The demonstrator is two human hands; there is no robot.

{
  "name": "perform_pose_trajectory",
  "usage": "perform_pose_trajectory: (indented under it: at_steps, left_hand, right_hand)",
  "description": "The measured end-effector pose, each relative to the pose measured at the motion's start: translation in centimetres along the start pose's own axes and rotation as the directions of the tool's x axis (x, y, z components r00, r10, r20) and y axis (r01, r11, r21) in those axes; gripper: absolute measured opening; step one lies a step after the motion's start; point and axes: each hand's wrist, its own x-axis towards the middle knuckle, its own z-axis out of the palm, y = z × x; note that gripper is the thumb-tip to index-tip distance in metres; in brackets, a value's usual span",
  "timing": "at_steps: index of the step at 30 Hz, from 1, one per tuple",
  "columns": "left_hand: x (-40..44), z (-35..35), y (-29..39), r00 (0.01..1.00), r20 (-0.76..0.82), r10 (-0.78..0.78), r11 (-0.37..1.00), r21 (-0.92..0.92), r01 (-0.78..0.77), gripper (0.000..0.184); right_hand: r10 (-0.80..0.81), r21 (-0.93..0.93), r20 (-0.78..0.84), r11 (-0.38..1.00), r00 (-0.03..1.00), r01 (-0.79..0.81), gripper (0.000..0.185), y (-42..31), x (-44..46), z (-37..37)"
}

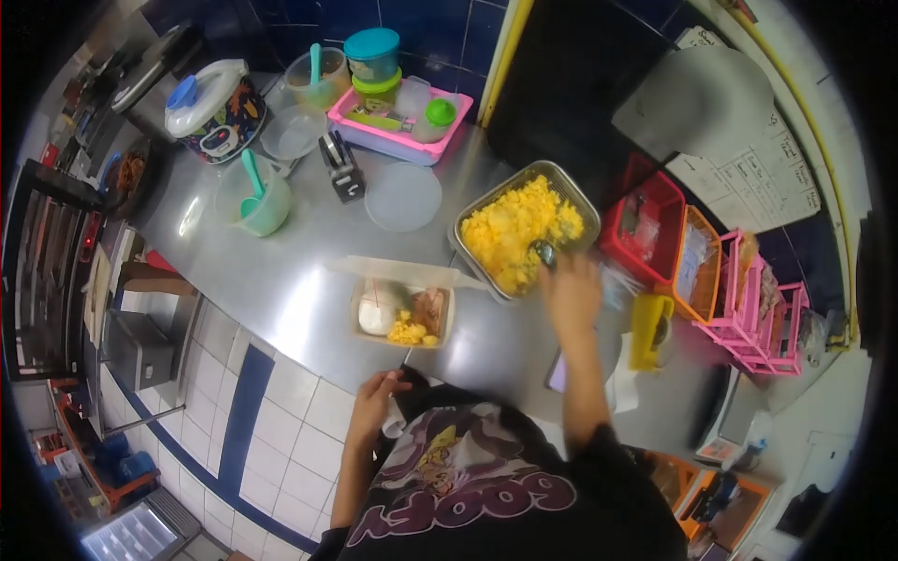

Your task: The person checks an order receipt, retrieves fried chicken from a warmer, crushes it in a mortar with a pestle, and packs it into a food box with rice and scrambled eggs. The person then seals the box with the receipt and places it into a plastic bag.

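Observation:
My right hand (572,297) reaches over the near right edge of a metal tray (458,245) of yellow scrambled egg (514,224). Its fingers are closed round a spoon (543,251) that dips into the egg; the hand is slightly blurred. Close to my body, my left hand (377,395) is closed at the table's front edge, with something whitish just below it that I cannot make out. Between the hands stands an open paper food box (404,344), holding a white mound of rice (377,313), a little egg and a brown piece of food (430,309).
Behind the box lie a clear round lid (402,196) and a black tape dispenser (341,168). A green tub (265,213) and rice cooker (215,112) stand left. Red basket (645,215), orange basket (697,266) and yellow tape dispenser (648,332) are right.

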Motion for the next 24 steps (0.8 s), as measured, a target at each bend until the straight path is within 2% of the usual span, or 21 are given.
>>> perform_pose_trajectory:
  at_steps: [2,3,5,9,11,12,14,15,17,18,20,21,23,24]
  left_hand:
    - [-0.6,0.3,0.3,0.999,0.007,-0.031,0.999,0.024,0.031,0.039]
    - [-0.4,0.5,0.8,0.999,0.003,-0.033,0.999,0.042,0.033,0.039]
    - [-0.2,0.6,1.0,0.999,0.008,-0.032,0.999,0.021,0.032,0.039]
    - [0.3,0.4,0.7,1.000,0.004,-0.001,1.000,-0.024,0.001,0.039]
    - [0.3,0.6,0.7,1.000,0.002,-0.006,1.000,-0.024,0.006,0.040]
    - [0.3,0.8,0.7,1.000,0.001,0.016,1.000,-0.015,-0.016,0.039]
    - [0.1,1.0,0.4,1.000,-0.003,0.031,0.999,-0.013,-0.031,0.039]
    - [0.3,1.0,0.4,0.999,-0.009,0.043,0.999,-0.006,-0.043,0.039]
    - [0.2,0.9,0.4,0.999,-0.015,0.048,0.999,-0.002,-0.048,0.039]
    - [0.2,0.8,0.5,0.999,-0.018,0.033,0.999,0.006,-0.033,0.039]
    - [0.0,0.8,0.8,1.000,-0.021,0.018,1.000,0.010,-0.018,0.040]
    - [-0.1,0.7,1.0,1.000,-0.026,0.018,1.000,-0.001,-0.018,0.039]
    - [-0.1,0.7,1.2,0.999,-0.041,0.015,1.000,-0.022,-0.016,0.039]
    - [0.0,0.6,1.3,0.999,-0.037,0.025,0.999,-0.022,-0.026,0.039]
  right_hand:
    - [-0.005,-0.134,0.255,0.990,0.967,0.041,0.032,3.6,1.6,2.4]
    - [-0.011,-0.136,0.249,0.990,0.968,0.046,0.032,4.4,1.6,3.3]
    - [-0.197,-0.028,0.268,0.977,0.943,0.212,0.031,5.0,2.0,4.1]
    - [-0.321,0.018,0.236,0.945,0.917,0.326,0.022,4.0,2.5,4.6]
    - [-0.283,0.039,0.495,0.952,0.821,0.305,0.017,3.9,2.8,5.5]
    - [-0.282,0.038,0.504,0.951,0.816,0.305,0.017,3.9,2.9,5.2]
    - [-0.519,0.151,0.535,0.835,0.667,0.529,0.016,4.0,3.2,4.2]
    - [-0.522,0.152,0.538,0.832,0.662,0.533,0.016,4.1,3.8,3.7]
    - [-0.662,0.372,0.505,0.746,0.553,0.553,0.014,4.6,4.7,2.9]
    - [-0.663,0.372,0.507,0.745,0.551,0.554,0.014,4.8,5.0,3.3]
    - [-0.667,0.502,0.545,0.745,0.507,0.441,0.016,4.8,5.5,4.1]
    - [-0.672,0.500,0.543,0.741,0.504,0.448,0.016,4.8,5.8,4.0]
    - [-0.641,0.635,0.547,0.737,0.538,0.232,0.017,4.5,6.3,3.3]
    - [-0.648,0.638,0.546,0.732,0.531,0.239,0.017,4.5,6.5,3.4]
